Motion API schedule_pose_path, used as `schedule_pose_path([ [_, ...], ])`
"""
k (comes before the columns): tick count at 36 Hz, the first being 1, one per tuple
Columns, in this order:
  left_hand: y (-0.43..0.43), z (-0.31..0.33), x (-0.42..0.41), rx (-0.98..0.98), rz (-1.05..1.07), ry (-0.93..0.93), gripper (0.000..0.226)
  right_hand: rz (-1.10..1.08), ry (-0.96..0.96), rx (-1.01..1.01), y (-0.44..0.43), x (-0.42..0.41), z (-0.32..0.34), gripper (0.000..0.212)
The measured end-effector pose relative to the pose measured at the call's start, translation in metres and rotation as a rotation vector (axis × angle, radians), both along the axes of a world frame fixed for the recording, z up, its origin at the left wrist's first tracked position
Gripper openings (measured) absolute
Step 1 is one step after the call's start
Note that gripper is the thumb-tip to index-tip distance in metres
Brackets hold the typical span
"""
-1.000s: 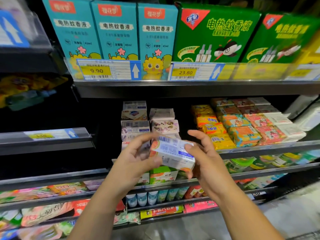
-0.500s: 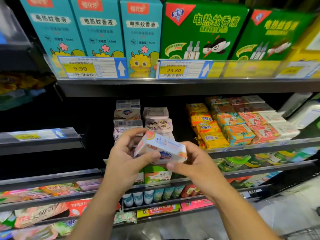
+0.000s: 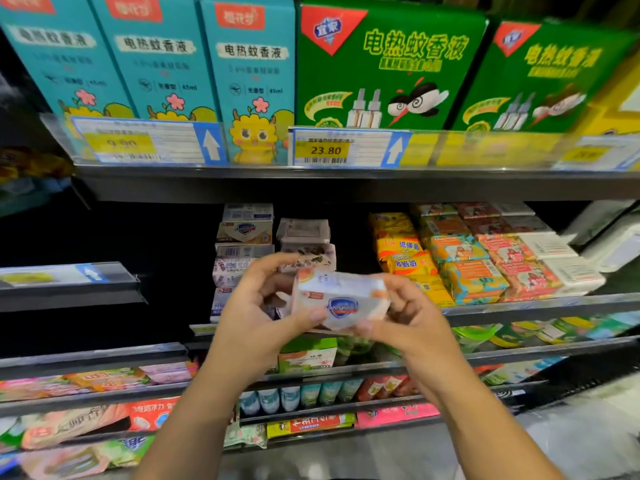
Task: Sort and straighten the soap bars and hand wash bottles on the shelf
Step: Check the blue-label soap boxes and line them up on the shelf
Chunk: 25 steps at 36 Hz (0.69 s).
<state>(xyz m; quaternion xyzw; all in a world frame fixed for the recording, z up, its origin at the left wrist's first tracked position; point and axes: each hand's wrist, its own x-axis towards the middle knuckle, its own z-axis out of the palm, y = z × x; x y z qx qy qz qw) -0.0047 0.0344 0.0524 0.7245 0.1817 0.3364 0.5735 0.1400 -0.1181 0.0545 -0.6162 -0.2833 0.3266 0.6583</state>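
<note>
While both hands meet in front of the grey metal middle shelf point(image 3: 540, 308), they hold a white rectangular soap box with a blue shield logo and orange corners point(image 3: 341, 299) between them, off the shelf and roughly level. The left hand point(image 3: 252, 317) curls round the box's left end, thumb low on the front and fingers over the top; the right hand point(image 3: 412, 320) grasps the right end likewise. Just behind stand two stacks of pale boxed soap bars point(image 3: 244, 237), with rows of yellow, orange and pink wrapped soap bars point(image 3: 464, 261) to their right. On the shelf above stand tall teal cartons point(image 3: 162, 64) and green cartons point(image 3: 388, 67), behind a yellow price label reading 23.80 point(image 3: 325, 150)
</note>
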Motion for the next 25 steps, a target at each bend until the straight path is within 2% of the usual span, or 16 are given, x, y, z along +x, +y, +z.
schedule_pose_path([
  [4,-0.006,-0.012,0.010,-0.080,-0.067,0.067,0.066,-0.049,0.110,0.167,0.007,0.002,0.006,0.064],
  [10,-0.025,-0.030,0.027,-0.183,-0.129,0.177,0.066,0.016,-0.098,0.097,0.015,-0.005,0.006,0.061],
  [14,-0.024,-0.029,0.028,-0.225,-0.057,0.194,0.069,0.013,-0.118,0.083,0.007,0.010,0.009,0.061],
  [17,-0.018,-0.021,0.027,-0.279,-0.004,0.062,0.071,0.019,-0.069,0.155,0.000,0.025,0.014,0.065],
  [21,-0.016,-0.006,0.028,-0.482,0.011,-0.212,0.063,0.051,-0.032,0.141,-0.001,0.038,0.014,0.071],
  [25,-0.020,0.006,0.033,-0.652,0.033,-0.293,0.050,0.131,0.036,0.089,0.003,0.037,0.010,0.070],
])
